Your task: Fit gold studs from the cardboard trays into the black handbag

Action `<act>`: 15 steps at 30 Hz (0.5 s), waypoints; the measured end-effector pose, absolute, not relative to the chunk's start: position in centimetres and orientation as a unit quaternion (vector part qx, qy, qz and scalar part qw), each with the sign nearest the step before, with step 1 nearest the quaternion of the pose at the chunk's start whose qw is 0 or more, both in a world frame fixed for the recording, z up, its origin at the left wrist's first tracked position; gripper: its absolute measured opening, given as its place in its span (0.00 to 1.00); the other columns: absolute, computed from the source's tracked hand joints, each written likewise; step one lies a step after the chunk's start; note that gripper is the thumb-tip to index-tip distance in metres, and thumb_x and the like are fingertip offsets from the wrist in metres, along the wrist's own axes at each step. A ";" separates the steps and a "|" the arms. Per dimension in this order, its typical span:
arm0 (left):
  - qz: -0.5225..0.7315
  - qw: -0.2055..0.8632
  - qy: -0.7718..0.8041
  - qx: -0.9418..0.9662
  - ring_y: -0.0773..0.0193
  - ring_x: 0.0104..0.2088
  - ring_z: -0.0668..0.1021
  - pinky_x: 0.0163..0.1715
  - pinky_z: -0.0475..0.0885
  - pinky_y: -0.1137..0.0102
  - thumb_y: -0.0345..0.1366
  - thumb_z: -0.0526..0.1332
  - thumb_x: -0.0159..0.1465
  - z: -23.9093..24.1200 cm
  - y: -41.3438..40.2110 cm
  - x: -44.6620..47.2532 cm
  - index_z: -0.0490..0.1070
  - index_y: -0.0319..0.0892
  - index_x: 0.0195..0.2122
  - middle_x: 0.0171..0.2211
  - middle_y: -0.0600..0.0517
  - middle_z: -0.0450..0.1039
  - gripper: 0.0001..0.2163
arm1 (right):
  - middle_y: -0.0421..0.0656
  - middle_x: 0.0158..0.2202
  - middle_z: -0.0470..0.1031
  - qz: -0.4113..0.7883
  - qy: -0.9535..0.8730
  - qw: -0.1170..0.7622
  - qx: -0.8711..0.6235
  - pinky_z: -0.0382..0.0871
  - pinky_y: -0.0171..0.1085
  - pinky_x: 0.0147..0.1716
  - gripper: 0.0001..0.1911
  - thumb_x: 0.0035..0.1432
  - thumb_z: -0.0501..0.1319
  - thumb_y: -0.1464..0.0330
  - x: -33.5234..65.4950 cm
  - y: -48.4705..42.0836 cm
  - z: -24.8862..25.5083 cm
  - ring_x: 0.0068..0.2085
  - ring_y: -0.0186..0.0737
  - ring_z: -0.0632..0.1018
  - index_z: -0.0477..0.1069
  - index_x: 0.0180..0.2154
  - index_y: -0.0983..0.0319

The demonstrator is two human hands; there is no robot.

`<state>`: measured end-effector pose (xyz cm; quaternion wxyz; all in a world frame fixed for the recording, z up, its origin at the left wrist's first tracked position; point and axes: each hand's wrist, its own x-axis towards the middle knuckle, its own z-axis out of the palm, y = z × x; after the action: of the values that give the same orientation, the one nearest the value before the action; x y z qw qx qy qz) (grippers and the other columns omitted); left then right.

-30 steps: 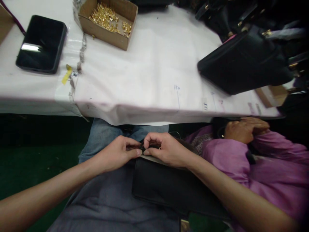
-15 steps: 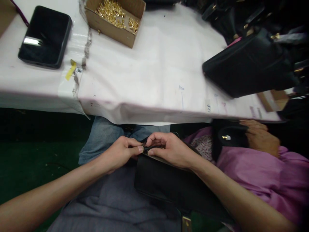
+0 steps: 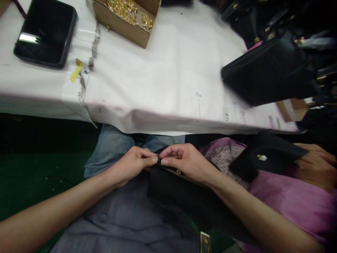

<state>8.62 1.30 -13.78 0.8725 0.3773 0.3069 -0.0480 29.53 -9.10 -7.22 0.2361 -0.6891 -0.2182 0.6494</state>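
Note:
A black handbag (image 3: pixel 189 196) lies across my lap, its upper edge towards the table. My left hand (image 3: pixel 138 161) pinches the corner of that edge between thumb and fingers. Close beside it, my right hand (image 3: pixel 185 161) has thumb and fingers closed on the same edge, the two thumb tips nearly meeting. A small gold piece (image 3: pixel 179 172) shows just under my right palm. Whatever tiny part may sit between the fingertips is hidden. At the bag's lower end hangs a gold metal fitting (image 3: pixel 204 242).
On the white-covered table (image 3: pixel 168 80) stand a cardboard box (image 3: pixel 131 33) of small gold hardware and a black flat device (image 3: pixel 46 33). Another black bag (image 3: pixel 265 73) lies at the right, before a dark pile of bags. A co-worker's hand (image 3: pixel 317 165) holds a black piece close on my right.
My right thumb has come closer to my left thumb at the bag's edge. The co-worker's hand and black piece have shifted right. The view has tilted slightly.

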 end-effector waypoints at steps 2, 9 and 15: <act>-0.051 0.877 0.307 0.365 0.57 0.41 0.78 0.40 0.72 0.68 0.48 0.75 0.66 -13.8 1.4 8.5 0.88 0.37 0.37 0.40 0.46 0.77 0.16 | 0.42 0.35 0.87 0.637 -0.233 0.241 -0.695 0.71 0.36 0.34 0.11 0.61 0.77 0.61 29.1 -9.1 -7.4 0.33 0.36 0.80 0.86 0.41 0.60; -0.041 0.888 0.315 0.334 0.64 0.38 0.74 0.37 0.70 0.71 0.47 0.76 0.65 -14.4 1.1 8.4 0.83 0.37 0.32 0.37 0.51 0.72 0.16 | 0.40 0.42 0.88 0.541 -0.353 0.239 -0.725 0.81 0.41 0.46 0.07 0.68 0.70 0.67 27.5 -9.3 -6.9 0.43 0.42 0.87 0.80 0.47 0.56; -0.033 0.897 0.310 0.314 0.62 0.40 0.74 0.39 0.71 0.71 0.50 0.76 0.66 -14.6 0.8 8.4 0.82 0.38 0.34 0.37 0.51 0.71 0.18 | 0.37 0.41 0.85 0.470 -0.446 0.190 -0.738 0.80 0.42 0.47 0.05 0.72 0.64 0.70 26.9 -9.1 -6.2 0.42 0.40 0.86 0.78 0.47 0.54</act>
<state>8.38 0.84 -14.63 0.8969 0.3140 0.3098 -0.0332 26.87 -9.12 -6.24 0.1899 -0.7377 -0.4458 0.4701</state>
